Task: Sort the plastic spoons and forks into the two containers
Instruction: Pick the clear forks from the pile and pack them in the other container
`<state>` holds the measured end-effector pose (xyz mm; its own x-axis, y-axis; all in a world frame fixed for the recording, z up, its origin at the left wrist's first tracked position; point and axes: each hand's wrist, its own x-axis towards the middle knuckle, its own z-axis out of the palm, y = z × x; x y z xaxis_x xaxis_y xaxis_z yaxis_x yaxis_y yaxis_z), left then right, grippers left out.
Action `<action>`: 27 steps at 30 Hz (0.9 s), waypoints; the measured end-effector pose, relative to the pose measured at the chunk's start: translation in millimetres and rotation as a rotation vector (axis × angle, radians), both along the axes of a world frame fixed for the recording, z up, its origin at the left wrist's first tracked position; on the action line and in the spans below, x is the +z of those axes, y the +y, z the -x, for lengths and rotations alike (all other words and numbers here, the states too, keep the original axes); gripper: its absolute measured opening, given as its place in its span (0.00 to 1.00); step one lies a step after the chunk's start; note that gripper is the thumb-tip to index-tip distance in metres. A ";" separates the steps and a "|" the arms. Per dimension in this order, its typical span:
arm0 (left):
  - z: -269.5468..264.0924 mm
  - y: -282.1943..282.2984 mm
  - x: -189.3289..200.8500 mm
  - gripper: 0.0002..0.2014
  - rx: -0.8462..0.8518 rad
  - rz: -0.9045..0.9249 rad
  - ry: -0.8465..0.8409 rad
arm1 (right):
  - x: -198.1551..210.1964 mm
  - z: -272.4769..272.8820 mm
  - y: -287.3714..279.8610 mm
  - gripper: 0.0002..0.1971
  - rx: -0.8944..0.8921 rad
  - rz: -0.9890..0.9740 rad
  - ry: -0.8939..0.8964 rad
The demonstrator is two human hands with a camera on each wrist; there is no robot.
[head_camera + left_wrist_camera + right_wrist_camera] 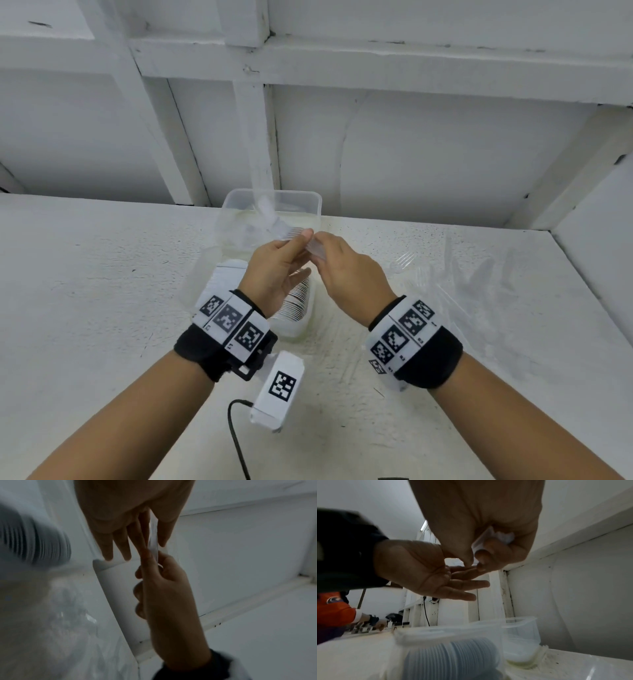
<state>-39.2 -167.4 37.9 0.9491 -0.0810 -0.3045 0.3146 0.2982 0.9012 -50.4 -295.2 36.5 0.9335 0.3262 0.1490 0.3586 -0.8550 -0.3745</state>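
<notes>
I see clear containers (310, 202) on a white bench (85, 274) — wristbands (233, 325) black, with black-and-white square markers.

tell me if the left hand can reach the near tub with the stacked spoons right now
Probably yes: the left hand hovers right above the near tub, whose top is open. But it pinches clear cutlery together with the right hand, so it isn't free.
</notes>
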 end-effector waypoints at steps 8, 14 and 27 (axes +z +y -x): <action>-78.8 93.7 34.7 0.10 -0.255 -0.772 -0.107 | 42.1 -93.4 8.9 0.18 0.038 0.074 0.132; -146.9 139.2 24.0 0.12 -0.306 -1.326 -0.096 | 21.9 -169.7 34.4 0.16 0.103 0.360 0.210; -186.2 149.4 -24.4 0.13 -0.369 -1.155 0.166 | -48.8 -224.4 83.1 0.11 0.151 0.435 0.357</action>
<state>147.0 -18.0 13.5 0.8688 0.0609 -0.4913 0.3477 -0.7815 0.5180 174.0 -212.1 -12.2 0.8397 0.4201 -0.3440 0.4042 -0.9067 -0.1206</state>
